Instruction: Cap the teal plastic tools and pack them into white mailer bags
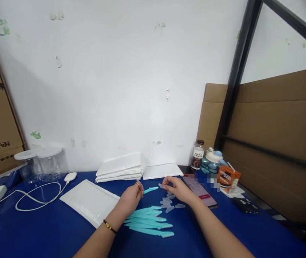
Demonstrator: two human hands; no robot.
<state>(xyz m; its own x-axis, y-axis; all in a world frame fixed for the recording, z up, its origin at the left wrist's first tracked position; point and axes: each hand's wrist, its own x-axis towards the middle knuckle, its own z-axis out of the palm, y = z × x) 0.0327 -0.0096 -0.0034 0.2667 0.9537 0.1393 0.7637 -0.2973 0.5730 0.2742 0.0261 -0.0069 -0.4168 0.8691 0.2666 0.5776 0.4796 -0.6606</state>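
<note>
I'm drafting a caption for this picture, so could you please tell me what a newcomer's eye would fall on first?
Probably the fan of turquoise pieces on the blue tabletop, low in the middle. Just beyond it, the left hand holds a single turquoise piece, and the right hand pinches a small translucent piece. Farther right, past the phone, an orange packet stands out.

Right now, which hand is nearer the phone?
Right. The right hand is just left of the phone; the left hand is farther left, holding a turquoise razor.
</note>
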